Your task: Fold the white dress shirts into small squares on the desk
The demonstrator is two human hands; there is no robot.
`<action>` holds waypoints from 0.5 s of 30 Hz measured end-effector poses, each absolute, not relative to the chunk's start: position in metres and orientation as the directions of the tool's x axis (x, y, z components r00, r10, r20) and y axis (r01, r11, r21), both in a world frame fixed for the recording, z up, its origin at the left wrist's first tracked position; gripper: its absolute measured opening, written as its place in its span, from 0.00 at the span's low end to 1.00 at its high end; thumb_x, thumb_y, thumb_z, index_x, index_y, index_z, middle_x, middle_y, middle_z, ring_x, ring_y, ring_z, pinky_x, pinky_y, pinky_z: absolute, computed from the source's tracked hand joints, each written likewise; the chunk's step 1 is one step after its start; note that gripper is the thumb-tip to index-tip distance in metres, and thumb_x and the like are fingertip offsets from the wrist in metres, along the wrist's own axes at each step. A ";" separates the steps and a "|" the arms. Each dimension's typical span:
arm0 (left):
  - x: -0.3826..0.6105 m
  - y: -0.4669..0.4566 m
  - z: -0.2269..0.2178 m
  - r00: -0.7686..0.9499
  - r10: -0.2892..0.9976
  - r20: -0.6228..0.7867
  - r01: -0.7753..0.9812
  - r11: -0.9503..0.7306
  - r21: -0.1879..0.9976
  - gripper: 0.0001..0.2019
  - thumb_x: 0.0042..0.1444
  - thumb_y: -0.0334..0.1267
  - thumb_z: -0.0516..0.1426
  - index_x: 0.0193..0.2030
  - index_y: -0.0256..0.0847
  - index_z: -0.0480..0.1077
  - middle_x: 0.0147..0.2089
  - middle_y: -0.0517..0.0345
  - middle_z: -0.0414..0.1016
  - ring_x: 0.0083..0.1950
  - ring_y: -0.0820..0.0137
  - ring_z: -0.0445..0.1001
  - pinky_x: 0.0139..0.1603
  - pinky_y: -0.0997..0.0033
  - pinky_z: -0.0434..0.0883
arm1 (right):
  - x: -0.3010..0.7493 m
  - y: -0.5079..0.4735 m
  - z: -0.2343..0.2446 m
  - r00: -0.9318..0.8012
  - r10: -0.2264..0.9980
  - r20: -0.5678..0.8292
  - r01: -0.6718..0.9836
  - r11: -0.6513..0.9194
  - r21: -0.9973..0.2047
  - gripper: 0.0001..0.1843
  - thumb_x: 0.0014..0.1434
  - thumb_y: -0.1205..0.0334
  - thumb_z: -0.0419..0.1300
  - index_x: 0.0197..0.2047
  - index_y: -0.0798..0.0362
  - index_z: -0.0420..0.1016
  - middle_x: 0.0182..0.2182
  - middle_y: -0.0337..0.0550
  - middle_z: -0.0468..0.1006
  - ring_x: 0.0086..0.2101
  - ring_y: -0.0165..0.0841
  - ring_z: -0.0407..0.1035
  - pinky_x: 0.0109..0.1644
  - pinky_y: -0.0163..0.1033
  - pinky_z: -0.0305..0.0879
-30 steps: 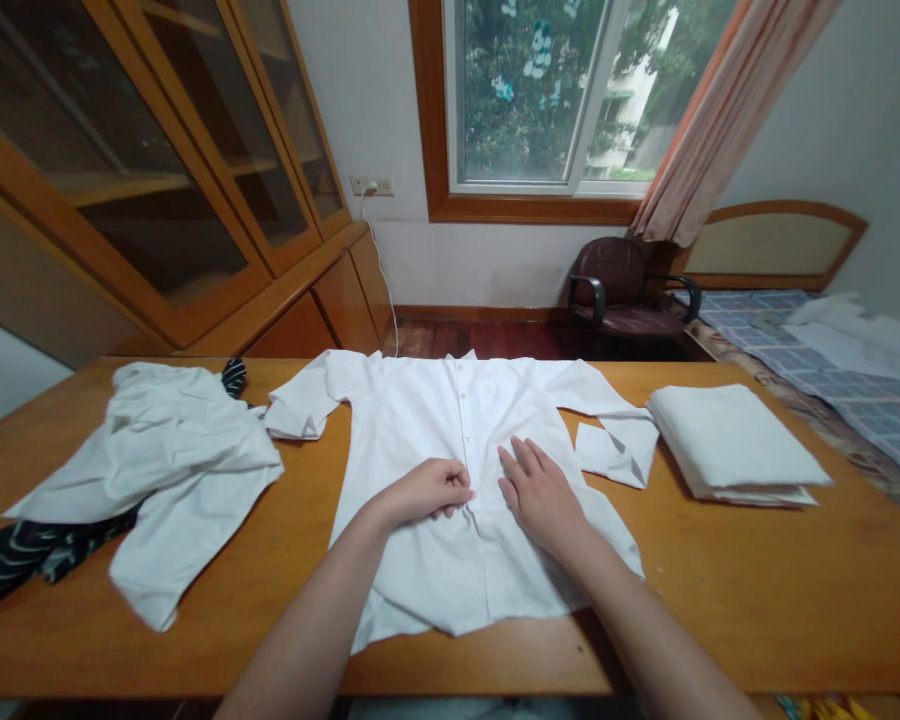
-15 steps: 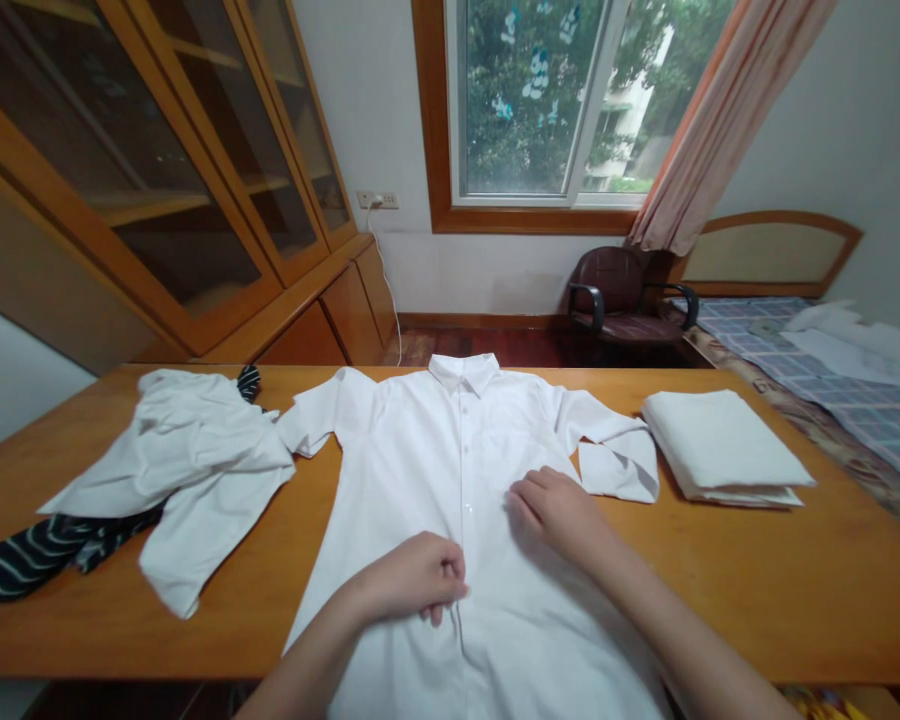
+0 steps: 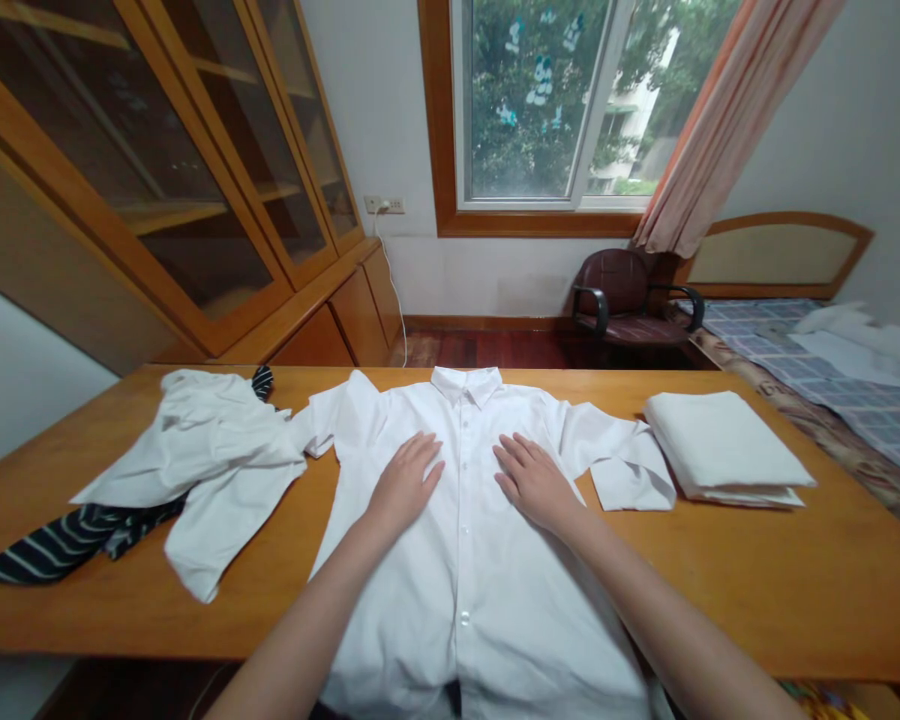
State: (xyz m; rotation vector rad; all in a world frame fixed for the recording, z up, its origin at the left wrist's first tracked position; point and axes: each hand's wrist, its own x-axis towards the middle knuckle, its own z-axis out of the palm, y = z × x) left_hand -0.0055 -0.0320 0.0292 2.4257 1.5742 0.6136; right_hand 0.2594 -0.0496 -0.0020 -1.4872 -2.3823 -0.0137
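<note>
A white buttoned shirt lies front up on the wooden table, collar at the far edge and hem hanging over the near edge. My left hand rests flat and open on its chest, left of the button line. Flat on the chest right of the buttons lies my right hand, fingers spread. Both short sleeves lie out to the sides.
A crumpled white shirt over a dark striped garment lies at the table's left. A folded white stack sits at the right. Behind the table are a glass-door cabinet, a dark armchair and a bed.
The shirt has been pulled toward me, its hem now over the near edge. Both hands went from closed on the cloth to flat and open higher on the chest.
</note>
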 end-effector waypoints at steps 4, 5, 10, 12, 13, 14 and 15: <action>-0.020 -0.004 0.003 0.278 0.947 0.160 0.934 -0.306 0.187 0.25 0.68 0.44 0.48 0.68 0.38 0.63 0.73 0.47 0.57 0.75 0.53 0.52 0.72 0.44 0.55 | 0.255 -0.043 0.004 -0.439 0.851 0.289 0.823 0.510 -0.251 0.23 0.69 0.56 0.52 0.64 0.54 0.69 0.64 0.53 0.68 0.64 0.45 0.60 0.67 0.54 0.57; -0.024 -0.002 0.000 0.270 0.952 0.145 0.945 -0.291 0.151 0.25 0.68 0.45 0.48 0.69 0.40 0.61 0.74 0.48 0.56 0.75 0.53 0.51 0.72 0.43 0.53 | 0.258 -0.040 0.006 -0.440 0.848 0.296 0.808 0.518 -0.282 0.22 0.69 0.57 0.52 0.63 0.53 0.70 0.62 0.53 0.70 0.62 0.43 0.62 0.67 0.53 0.59; -0.051 -0.001 0.000 0.252 0.961 0.112 0.963 -0.261 0.074 0.26 0.69 0.46 0.45 0.71 0.45 0.59 0.75 0.53 0.54 0.76 0.55 0.50 0.73 0.42 0.50 | 0.308 -0.025 0.016 -0.243 0.891 0.383 0.863 0.379 -0.334 0.20 0.68 0.62 0.50 0.58 0.54 0.74 0.54 0.54 0.76 0.54 0.43 0.68 0.60 0.50 0.66; -0.063 0.001 0.000 0.246 0.963 0.113 0.965 -0.254 0.066 0.26 0.69 0.47 0.45 0.71 0.45 0.58 0.75 0.53 0.53 0.76 0.55 0.50 0.73 0.42 0.49 | 0.338 -0.023 0.021 -0.162 0.907 0.388 0.920 0.281 -0.273 0.19 0.65 0.64 0.51 0.56 0.57 0.75 0.52 0.55 0.76 0.52 0.44 0.68 0.60 0.50 0.65; -0.068 0.002 -0.001 0.244 0.963 0.115 0.965 -0.253 0.063 0.26 0.69 0.47 0.45 0.71 0.45 0.58 0.75 0.53 0.53 0.76 0.55 0.50 0.73 0.42 0.49 | 0.352 -0.025 0.023 -0.122 0.916 0.382 0.944 0.225 -0.240 0.19 0.64 0.66 0.51 0.55 0.57 0.75 0.50 0.55 0.76 0.50 0.44 0.68 0.59 0.49 0.65; -0.073 0.003 -0.002 0.245 0.962 0.117 0.965 -0.253 0.062 0.26 0.69 0.47 0.45 0.71 0.46 0.59 0.75 0.53 0.53 0.76 0.55 0.49 0.73 0.42 0.49 | 0.365 -0.028 0.024 -0.077 0.924 0.375 0.965 0.163 -0.203 0.20 0.63 0.67 0.51 0.55 0.58 0.74 0.50 0.55 0.76 0.50 0.44 0.68 0.59 0.49 0.65; -0.077 0.004 -0.003 0.248 0.961 0.119 0.965 -0.256 0.061 0.26 0.69 0.48 0.45 0.71 0.46 0.59 0.75 0.54 0.53 0.76 0.55 0.49 0.73 0.42 0.49 | 0.376 -0.032 0.024 -0.028 0.928 0.373 0.982 0.096 -0.164 0.20 0.62 0.67 0.52 0.56 0.57 0.74 0.50 0.55 0.75 0.49 0.44 0.68 0.58 0.49 0.65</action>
